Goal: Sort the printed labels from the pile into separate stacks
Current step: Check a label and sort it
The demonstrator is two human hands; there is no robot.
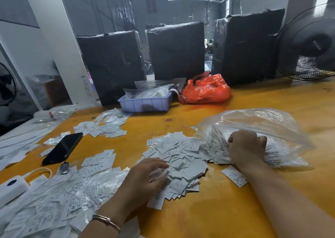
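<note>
A clear plastic bag (257, 129) lies toward the right edge of the yellow table (235, 201), holding printed labels. The right hand (246, 147) has its grip clenched on the bag's mouth. Just left of it, touching the opening, spreads the loose pile of labels (181, 156); the left hand (145, 179) rests on the pile's near side, fingers relaxed and spread, grip released. Sorted stacks (101, 158) lie toward the left edge, some labels reading "XL", "S", "XS". At the far edge a lilac tray (145, 103) holds clear packets, beside an orange bag (206, 89). A black phone (63, 148) lies among the left stacks.
</note>
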